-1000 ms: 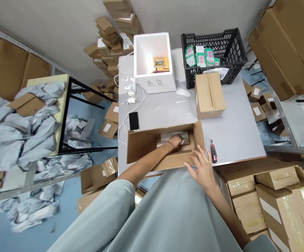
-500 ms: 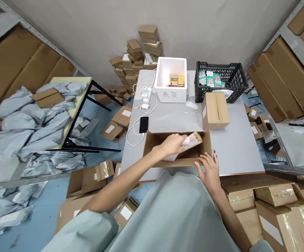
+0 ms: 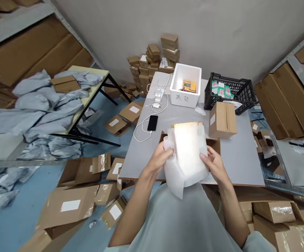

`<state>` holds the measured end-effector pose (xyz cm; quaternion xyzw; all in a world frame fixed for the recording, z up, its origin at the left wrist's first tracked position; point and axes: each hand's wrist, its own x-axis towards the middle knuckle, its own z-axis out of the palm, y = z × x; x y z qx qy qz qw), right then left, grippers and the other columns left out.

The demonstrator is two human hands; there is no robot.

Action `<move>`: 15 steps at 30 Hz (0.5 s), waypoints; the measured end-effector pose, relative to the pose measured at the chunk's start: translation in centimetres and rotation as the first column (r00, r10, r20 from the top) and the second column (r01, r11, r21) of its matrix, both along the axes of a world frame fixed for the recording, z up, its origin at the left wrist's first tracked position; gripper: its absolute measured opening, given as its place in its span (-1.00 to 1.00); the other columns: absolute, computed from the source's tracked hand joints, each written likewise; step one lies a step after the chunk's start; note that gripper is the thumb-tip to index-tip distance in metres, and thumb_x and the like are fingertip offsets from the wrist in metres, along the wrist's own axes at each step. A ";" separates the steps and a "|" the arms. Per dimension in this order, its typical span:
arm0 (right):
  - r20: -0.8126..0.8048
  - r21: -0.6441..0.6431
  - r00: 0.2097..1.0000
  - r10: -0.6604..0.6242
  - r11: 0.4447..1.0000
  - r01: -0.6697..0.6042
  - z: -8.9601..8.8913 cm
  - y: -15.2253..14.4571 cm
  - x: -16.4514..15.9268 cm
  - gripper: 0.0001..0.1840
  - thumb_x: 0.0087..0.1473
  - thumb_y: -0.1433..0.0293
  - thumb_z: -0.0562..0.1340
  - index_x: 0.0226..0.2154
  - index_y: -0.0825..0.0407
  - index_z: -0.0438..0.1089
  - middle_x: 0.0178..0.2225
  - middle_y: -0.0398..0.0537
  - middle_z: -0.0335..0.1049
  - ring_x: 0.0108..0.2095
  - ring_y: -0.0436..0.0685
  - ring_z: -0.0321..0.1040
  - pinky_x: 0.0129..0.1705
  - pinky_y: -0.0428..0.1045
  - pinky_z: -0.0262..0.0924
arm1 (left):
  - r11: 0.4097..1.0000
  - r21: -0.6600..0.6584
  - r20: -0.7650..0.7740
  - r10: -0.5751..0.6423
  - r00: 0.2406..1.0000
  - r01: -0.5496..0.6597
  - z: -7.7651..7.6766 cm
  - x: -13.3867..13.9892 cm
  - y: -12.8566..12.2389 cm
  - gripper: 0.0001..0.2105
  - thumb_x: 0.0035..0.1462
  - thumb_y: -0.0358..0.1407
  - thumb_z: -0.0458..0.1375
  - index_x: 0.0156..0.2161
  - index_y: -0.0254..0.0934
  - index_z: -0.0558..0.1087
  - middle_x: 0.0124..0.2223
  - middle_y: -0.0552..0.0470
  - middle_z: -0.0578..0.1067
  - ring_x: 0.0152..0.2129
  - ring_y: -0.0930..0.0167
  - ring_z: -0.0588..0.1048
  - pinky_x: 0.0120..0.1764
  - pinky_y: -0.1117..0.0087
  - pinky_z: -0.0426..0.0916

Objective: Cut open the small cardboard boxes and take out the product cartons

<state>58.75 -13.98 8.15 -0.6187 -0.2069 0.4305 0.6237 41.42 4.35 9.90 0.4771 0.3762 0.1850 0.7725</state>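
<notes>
A flat, rectangular package (image 3: 190, 147) is held up in front of me, partly covered by translucent white foam wrap (image 3: 174, 176). Its upper face looks pale and overexposed, so what it is I cannot tell. My left hand (image 3: 159, 158) is closed on the loose foam at the left side, thumb on top. On the right edge, my right hand (image 3: 214, 163) grips the package between thumb and fingers. Behind and below it stands an open cardboard box (image 3: 214, 144) on the table, mostly hidden by the package.
On the grey table (image 3: 242, 157) are a closed carton (image 3: 222, 120), a black crate (image 3: 230, 91), a white foam box (image 3: 185, 84) and a phone (image 3: 152, 123) on a cable. Cartons lie on the floor at both sides. Grey mailing bags (image 3: 36, 120) cover a side table.
The wrapped package has come up out of the open box and turned its broad face toward me. My right hand has left the box rim and taken hold of the package.
</notes>
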 end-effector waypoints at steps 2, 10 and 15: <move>0.010 -0.003 1.000 -0.029 1.000 0.030 0.1 0.5 -0.2 -0.40 0.09 -0.02 0.61 0.05 -0.10 0.56 0.10 0.06 0.72 0.10 0.31 0.65 0.15 0.16 0.58 | 1.000 0.007 0.008 0.022 1.000 -0.022 -0.1 -0.3 -0.2 -0.75 -0.18 -0.24 0.31 -0.30 -0.26 0.53 -0.40 0.08 0.55 -0.42 0.36 0.51 -0.35 0.43 0.36; 0.113 0.074 0.961 -0.253 0.967 0.245 -0.6 0.9 -1.6 -0.38 0.14 -0.05 0.56 0.08 -0.09 0.47 0.11 0.06 0.68 0.08 0.26 0.62 0.14 0.12 0.54 | 1.000 0.019 0.206 -0.025 0.978 0.022 0.2 -0.7 -0.5 -0.30 0.17 0.10 0.46 0.32 -0.20 0.55 0.32 -0.18 0.62 0.34 0.01 0.51 0.27 0.19 0.48; 0.088 0.075 0.942 -0.323 0.945 0.317 -0.3 0.3 -2.0 -0.36 0.19 -0.10 0.49 0.12 -0.07 0.47 0.09 0.09 0.69 0.08 0.31 0.64 0.14 0.18 0.57 | 0.996 0.091 0.150 -0.024 0.988 0.010 -0.9 -0.5 -0.1 -0.29 0.19 0.03 0.48 0.36 -0.23 0.52 0.30 -0.20 0.64 0.24 0.05 0.61 0.17 0.20 0.57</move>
